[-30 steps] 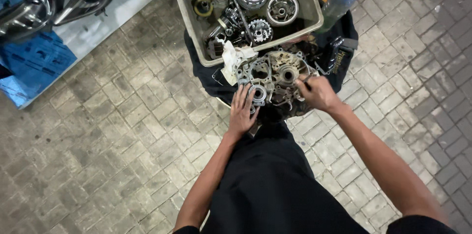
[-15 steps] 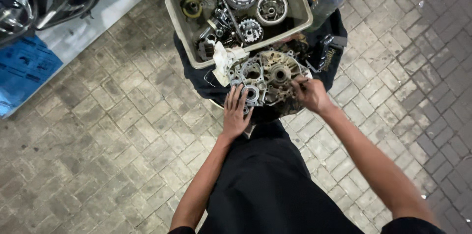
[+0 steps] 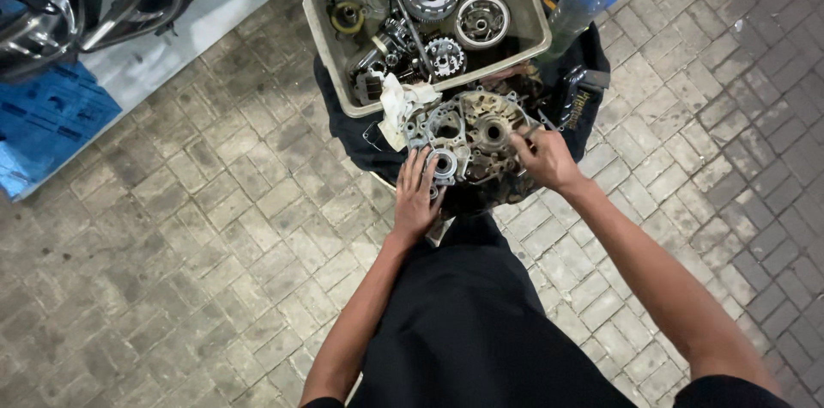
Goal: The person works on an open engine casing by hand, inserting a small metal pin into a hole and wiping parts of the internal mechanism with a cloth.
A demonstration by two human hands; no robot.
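Beyond my hands: tan bin [image 3: 524, 5] of loose gears.
Crankcase half [image 3: 472, 138]: under both hands, on dark cloth [image 3: 343, 129].
Left hand [image 3: 416, 198]: flat, fingers spread, I brace its near edge.
Right hand [image 3: 545, 159]: pinched on a small part; I keep it square.

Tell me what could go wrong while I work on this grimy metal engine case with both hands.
The grimy metal engine case sits on crumpled black cloth, so it could rock under the left hand. The right hand works at an edge; fingers could get nicked. The white rag could snag.
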